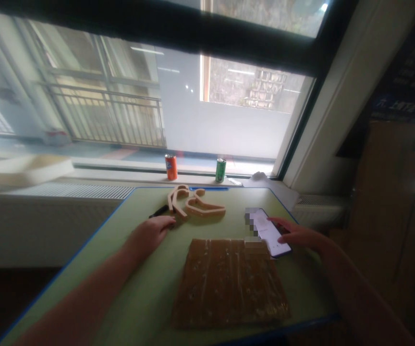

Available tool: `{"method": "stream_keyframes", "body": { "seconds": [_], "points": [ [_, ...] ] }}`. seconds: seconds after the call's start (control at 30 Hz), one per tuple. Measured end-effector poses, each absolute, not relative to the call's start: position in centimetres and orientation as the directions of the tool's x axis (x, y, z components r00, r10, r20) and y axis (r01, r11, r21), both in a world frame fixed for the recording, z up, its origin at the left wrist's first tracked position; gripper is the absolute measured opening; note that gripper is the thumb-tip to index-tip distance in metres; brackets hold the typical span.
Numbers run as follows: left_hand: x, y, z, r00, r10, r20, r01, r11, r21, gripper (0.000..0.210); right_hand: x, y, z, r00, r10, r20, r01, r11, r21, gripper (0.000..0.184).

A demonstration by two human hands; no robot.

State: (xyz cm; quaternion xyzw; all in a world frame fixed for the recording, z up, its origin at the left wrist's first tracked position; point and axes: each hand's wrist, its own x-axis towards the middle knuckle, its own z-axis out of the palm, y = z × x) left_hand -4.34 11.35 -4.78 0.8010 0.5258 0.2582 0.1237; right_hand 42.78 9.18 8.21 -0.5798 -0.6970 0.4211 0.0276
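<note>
Taking the brown, plastic-wrapped slab [231, 288] as the centre of the dial, the person's right hand [303, 235] is at two o'clock, thumb and forefinger parted and touching the right side of the lit phone [271, 233], which is between one and two o'clock; how firmly it is held cannot be told. A pixelated patch covers the phone's left side and part of the slab's far edge, so whether the two touch is unclear. The left hand [157, 227], at ten o'clock, is palm-down and loosely curled on the green counter [150, 276]; anything beneath its fingers is hidden. Just beyond it is a slim black object [159, 211], directly between that hand and the bent wooden pieces [209, 211] at eleven. The slab fills the near middle, between the two forearms. Past the wood, a thin blue strip [209, 189] runs along the counter's far edge. On the windowsill [196, 181], an orange can [171, 168] stands upright at eleven and a green can [221, 170] at twelve, well apart. A pale, blurred tray-like object [27, 170] is far off at ten, and brown cardboard [380, 192] stands beyond the counter at two.
</note>
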Motion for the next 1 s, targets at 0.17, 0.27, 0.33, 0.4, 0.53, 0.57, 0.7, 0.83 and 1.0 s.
{"method": "stream_keyframes", "body": {
  "seconds": [0.17,0.27,0.33,0.4,0.53,0.57,0.7,0.83,1.0],
  "points": [
    [-4.6,11.7,-5.2,0.336,0.864,0.375,0.765,-0.483,0.427,0.033,43.5,9.2,8.2,-0.367,0.813,-0.453,0.745,-0.035,-0.666,0.077],
    [-5.0,12.2,-6.1,0.348,0.846,0.403,0.764,-0.505,0.401,0.033,43.9,9.1,8.7,-0.426,0.774,-0.469,0.765,0.031,-0.644,0.078],
    [-5.1,12.4,-6.6,0.335,0.846,0.416,0.765,-0.502,0.404,0.032,43.9,9.0,9.0,-0.472,0.746,-0.469,0.752,0.063,-0.656,0.08],
    [-5.1,12.3,-6.8,0.348,0.862,0.368,0.778,-0.485,0.4,0.033,43.8,8.9,9.2,-0.484,0.736,-0.474,0.752,0.072,-0.655,0.081],
    [-4.7,11.9,-6.2,0.338,0.908,0.247,0.805,-0.415,0.424,0.033,43.4,8.9,9.2,-0.478,0.738,-0.476,0.733,0.037,-0.679,0.078],
    [-4.6,11.8,-6.0,0.342,0.907,0.246,0.803,-0.418,0.424,0.033,43.3,8.9,9.2,-0.468,0.745,-0.475,0.731,0.025,-0.682,0.077],
    [-4.8,11.9,-6.0,0.356,0.896,0.267,0.778,-0.442,0.447,0.032,43.0,9.0,8.8,-0.381,0.792,-0.478,0.775,-0.008,-0.631,0.077],
    [-5.0,12.3,-6.9,0.348,0.875,0.336,0.771,-0.471,0.429,0.031,43.1,9.1,8.6,-0.344,0.816,-0.464,0.813,0.012,-0.582,0.077],
    [-4.1,11.1,-3.3,0.319,0.718,0.619,0.751,-0.59,0.297,0.03,43.3,9.3,8.4,-0.335,0.817,-0.468,0.834,0.026,-0.551,0.082]
  ]
}}
